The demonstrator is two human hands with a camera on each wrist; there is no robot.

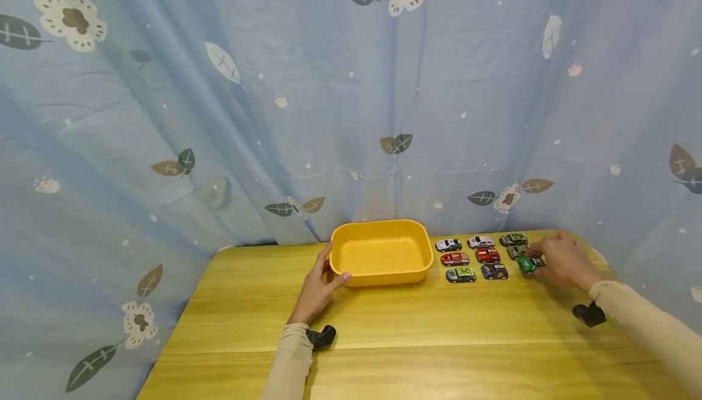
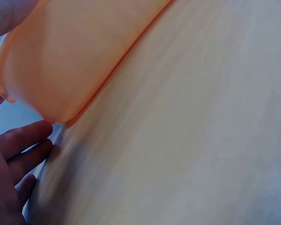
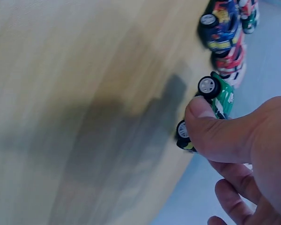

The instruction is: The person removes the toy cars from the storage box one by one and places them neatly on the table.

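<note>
At the left end of a yellow plastic bin [image 1: 388, 279], my left hand [image 1: 314, 295] holds the side, its thumb at the front corner. The left wrist view shows the bin's wall [image 2: 84, 51] looking orange, with fingertips [image 2: 42, 131] near its lower corner. My right hand [image 1: 565, 260] pinches a small green toy car [image 1: 528, 264] at the right end of a group of toy cars. In the right wrist view the thumb lies across the side of the green car [image 3: 223, 99], between its wheels. Part of the car is hidden behind the thumb.
Several toy cars stand in rows right of the bin, among them a white one [image 1: 448, 245], a red one [image 1: 487, 255], a blue one [image 1: 495, 271] and a camouflage one [image 1: 514, 239]. A blue patterned curtain [image 1: 351, 113] hangs behind the wooden table [image 1: 417, 345].
</note>
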